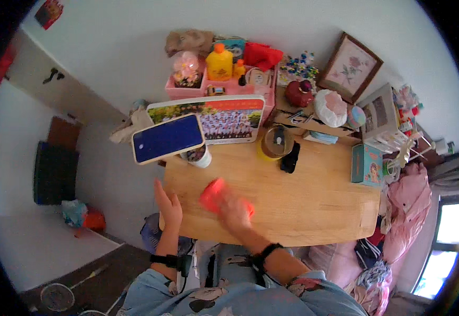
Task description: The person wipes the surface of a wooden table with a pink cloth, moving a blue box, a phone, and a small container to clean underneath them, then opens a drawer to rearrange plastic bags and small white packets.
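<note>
My right hand (234, 213) presses a red cloth (215, 193) onto the wooden tabletop (304, 209); hand and cloth are blurred. At the table's left edge, my left hand (169, 207) has its fingers apart and holds nothing. Beyond the hands, a smartphone (169, 138) with a dark blue screen appears raised in front of a framed group photo (229, 118). What supports the phone is hidden. Partly below it stands a small white pot (202, 160) with dark contents.
A round yellowish container (277, 144) stands beside a black object (290, 158). Behind the photo, a pink organizer (184, 93) holds a yellow bottle (219, 63). A teal box (367, 165) sits at the right edge. Badminton rackets (57, 297) lie at lower left.
</note>
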Tool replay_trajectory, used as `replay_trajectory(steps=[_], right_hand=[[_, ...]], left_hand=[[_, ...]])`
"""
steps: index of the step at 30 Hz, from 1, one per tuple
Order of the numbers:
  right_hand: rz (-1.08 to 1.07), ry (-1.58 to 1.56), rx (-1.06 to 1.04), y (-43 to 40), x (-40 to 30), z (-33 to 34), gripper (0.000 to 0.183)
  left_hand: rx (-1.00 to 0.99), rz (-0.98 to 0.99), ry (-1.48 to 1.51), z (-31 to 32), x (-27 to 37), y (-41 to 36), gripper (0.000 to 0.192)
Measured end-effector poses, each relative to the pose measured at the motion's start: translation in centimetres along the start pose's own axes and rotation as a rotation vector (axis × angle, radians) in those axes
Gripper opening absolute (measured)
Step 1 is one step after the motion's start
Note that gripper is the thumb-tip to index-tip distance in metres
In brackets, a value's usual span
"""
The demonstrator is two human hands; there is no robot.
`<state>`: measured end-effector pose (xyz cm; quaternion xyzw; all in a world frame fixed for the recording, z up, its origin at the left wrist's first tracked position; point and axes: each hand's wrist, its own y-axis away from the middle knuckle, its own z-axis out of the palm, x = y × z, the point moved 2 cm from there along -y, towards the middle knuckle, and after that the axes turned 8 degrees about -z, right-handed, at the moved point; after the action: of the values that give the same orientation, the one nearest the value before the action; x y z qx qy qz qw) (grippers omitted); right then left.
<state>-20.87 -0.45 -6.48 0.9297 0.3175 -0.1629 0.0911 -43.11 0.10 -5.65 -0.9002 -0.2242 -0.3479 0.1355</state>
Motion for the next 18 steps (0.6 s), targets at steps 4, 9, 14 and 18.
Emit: replay_trajectory(steps=[4, 9, 14, 18], right_hand=[[-0.235, -0.217, 0.004, 11.9, 2.3, 0.8, 0.05], [0.966, 0.058, 0.517, 25.8, 15.5, -3.8, 0.052], [1.209, 0.488, 0.605, 23.0, 17.5, -1.1, 0.063], [0.741, 0.058, 0.354, 6.2, 4.2, -0.1, 0.056]], left_hand=[[-0.075, -0.028, -0.204, 0.1, -2.4, 1.8, 0.055], [-0.1, -0.167, -0.285, -3.6, -9.5, 5.0, 0.055], [-0.006, -0.181, -0.249, -7.0, -15.6, 5.0, 0.056], [-0.009, -0.274, -0.173, -7.5, -12.3, 4.8, 0.056]])
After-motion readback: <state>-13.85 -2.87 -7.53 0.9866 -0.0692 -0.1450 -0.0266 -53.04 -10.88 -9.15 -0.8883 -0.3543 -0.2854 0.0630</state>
